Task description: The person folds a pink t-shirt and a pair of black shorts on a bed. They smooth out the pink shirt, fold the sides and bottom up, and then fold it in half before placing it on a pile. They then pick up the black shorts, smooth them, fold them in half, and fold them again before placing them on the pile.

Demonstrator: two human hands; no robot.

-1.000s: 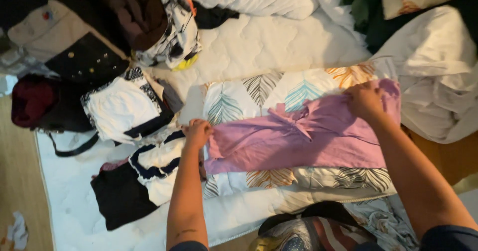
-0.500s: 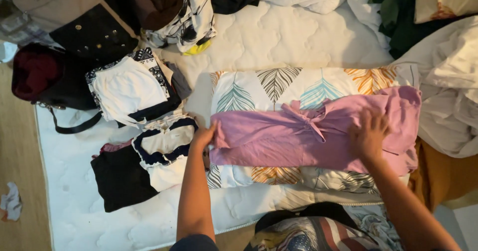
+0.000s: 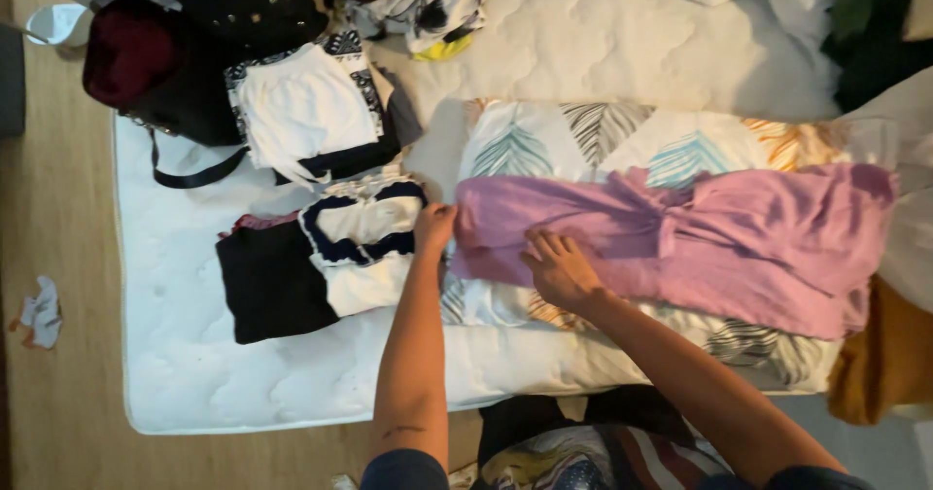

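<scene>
A purple garment (image 3: 719,237) lies spread lengthwise over a leaf-patterned pillow (image 3: 583,140) on the white mattress (image 3: 243,383). My left hand (image 3: 434,228) grips the garment's left end. My right hand (image 3: 559,268) rests flat on the purple cloth just to the right of it, fingers spread. Left of my hands lie folded clothes: a white-and-navy top (image 3: 360,242) on a black garment (image 3: 267,286), and another white-and-black piece (image 3: 301,111) farther back.
A dark red and black bag (image 3: 136,62) with a strap sits at the mattress's far left corner. Heaped clothes and bedding crowd the far and right edges. A mustard cloth (image 3: 880,373) lies at right. Wooden floor (image 3: 49,208) runs along the left; striped fabric (image 3: 573,451) lies near me.
My right hand has slid left along the purple garment, from its right end to near my left hand. The camera has also shifted, so the scene sits more to the right.
</scene>
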